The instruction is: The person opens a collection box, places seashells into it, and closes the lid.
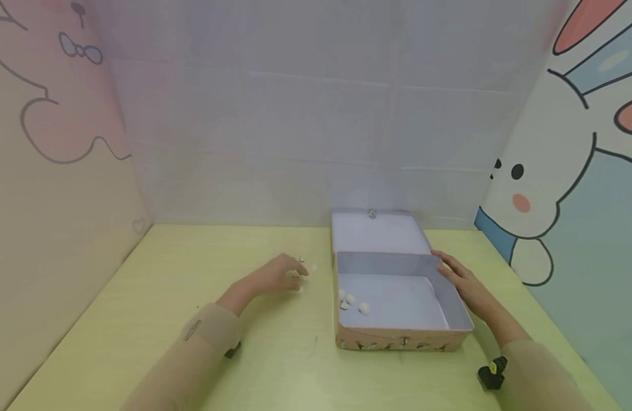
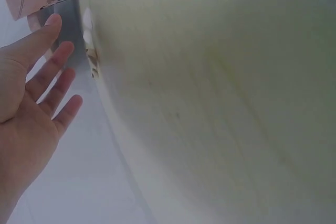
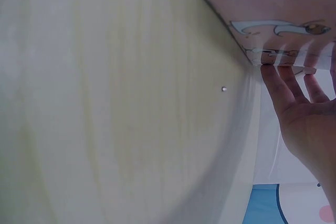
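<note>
A pink hinged-lid box [image 1: 404, 338] with printed pictures and a pale interior stands on the table with its lid [image 1: 380, 234] laid back. Several small white pieces [image 1: 364, 309] lie inside, by its left wall. To the left of the box, my left hand [image 1: 275, 275] hovers low with loosely bent fingers over a few more small white pieces [image 1: 315, 268]. Nothing shows between its spread fingers in the left wrist view, where other white pieces [image 2: 87, 30] lie just past the fingertips. My right hand [image 1: 467, 285] touches the box's right wall near the back corner, fingers extended.
The yellowish table [image 1: 141, 319] is bounded by a pale back wall [image 1: 275, 131] and side panels with cartoon figures. A tiny light speck [image 3: 223, 88] lies on the table beside the box. Black devices [image 1: 491, 374] are worn at both wrists.
</note>
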`<state>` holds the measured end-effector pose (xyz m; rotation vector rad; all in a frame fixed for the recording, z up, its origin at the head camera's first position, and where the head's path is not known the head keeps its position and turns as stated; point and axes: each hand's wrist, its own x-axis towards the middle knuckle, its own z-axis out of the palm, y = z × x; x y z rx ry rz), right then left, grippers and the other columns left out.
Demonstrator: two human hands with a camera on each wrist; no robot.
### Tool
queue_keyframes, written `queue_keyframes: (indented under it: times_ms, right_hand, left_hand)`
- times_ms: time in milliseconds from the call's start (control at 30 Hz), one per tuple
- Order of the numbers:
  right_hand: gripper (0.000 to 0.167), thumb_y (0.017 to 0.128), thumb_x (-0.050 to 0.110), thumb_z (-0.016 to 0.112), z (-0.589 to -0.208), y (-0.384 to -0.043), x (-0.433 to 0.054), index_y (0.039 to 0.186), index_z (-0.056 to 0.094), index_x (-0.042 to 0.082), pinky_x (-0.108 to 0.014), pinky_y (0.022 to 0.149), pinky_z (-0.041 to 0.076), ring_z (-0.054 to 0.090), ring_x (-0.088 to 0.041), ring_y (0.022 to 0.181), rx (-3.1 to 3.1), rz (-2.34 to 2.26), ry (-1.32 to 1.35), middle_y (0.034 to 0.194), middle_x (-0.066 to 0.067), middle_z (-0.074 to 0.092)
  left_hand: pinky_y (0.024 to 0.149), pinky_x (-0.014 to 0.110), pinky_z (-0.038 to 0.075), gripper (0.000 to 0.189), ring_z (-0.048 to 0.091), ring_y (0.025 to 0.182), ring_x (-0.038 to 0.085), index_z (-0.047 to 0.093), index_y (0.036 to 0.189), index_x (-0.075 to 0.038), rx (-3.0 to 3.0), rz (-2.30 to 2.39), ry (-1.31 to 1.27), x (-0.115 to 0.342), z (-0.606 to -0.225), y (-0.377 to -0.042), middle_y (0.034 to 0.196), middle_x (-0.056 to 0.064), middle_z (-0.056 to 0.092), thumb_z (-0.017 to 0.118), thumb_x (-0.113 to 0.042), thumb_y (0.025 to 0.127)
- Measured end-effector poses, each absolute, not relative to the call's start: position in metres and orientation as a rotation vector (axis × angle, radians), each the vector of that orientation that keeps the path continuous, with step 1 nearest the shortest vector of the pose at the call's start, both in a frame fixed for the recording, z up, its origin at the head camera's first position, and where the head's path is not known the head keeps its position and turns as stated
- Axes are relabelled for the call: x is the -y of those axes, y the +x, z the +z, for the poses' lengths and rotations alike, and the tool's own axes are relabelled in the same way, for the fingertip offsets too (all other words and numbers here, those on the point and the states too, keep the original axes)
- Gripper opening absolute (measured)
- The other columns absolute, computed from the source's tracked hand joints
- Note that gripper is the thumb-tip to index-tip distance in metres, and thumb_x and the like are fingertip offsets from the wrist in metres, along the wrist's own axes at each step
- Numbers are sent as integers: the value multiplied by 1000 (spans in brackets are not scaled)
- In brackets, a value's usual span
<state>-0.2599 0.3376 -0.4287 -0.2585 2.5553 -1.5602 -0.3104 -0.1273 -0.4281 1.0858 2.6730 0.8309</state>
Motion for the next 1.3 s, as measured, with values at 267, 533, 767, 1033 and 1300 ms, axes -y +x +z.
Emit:
queue_keyframes:
  times_ms: [267,533,767,1033,1300]
  right_hand:
    - [59,101,36,40,-428,-259,-338,151,17,15,-73,102,13,5,-47,140,-2547,-1566,-261,157,-18,6]
    - [57,102,36,39,-432,-261,-340,151,18,16,-72,103,13,6,-46,141,-2555,-1565,-287,157,-17,6]
    - [58,101,36,39,-430,-260,-339,151,18,15,-73,103,12,5,-46,141,-2557,-1562,-276,157,-17,6]
    - [58,102,34,40,-430,-259,-338,151,18,13,-72,103,12,5,-46,141,-2548,-1586,-287,157,-18,6]
    - [57,102,34,39,-431,-259,-339,151,18,15,-72,103,14,6,-46,141,-2549,-1584,-295,157,-18,6]
  left_hand:
    - [91,37,42,27,53,97,17,69,107,-11,-2736,589,1163,125,-440,-314,101,0,67,73,-15,80]
    - [85,33,43,18,52,91,15,72,100,-14,-2774,488,1222,121,-435,-309,95,-2,68,72,-16,82]
    - [81,32,43,10,50,87,14,72,91,-15,-2809,440,1254,119,-438,-310,90,-4,66,73,-18,81]
    - [81,31,42,6,48,87,13,68,84,-18,-2820,474,1162,119,-440,-311,86,-8,62,74,-19,80]
    - [79,30,45,10,48,80,10,62,79,-19,-2782,534,1132,118,-435,-305,81,-9,58,72,-17,83]
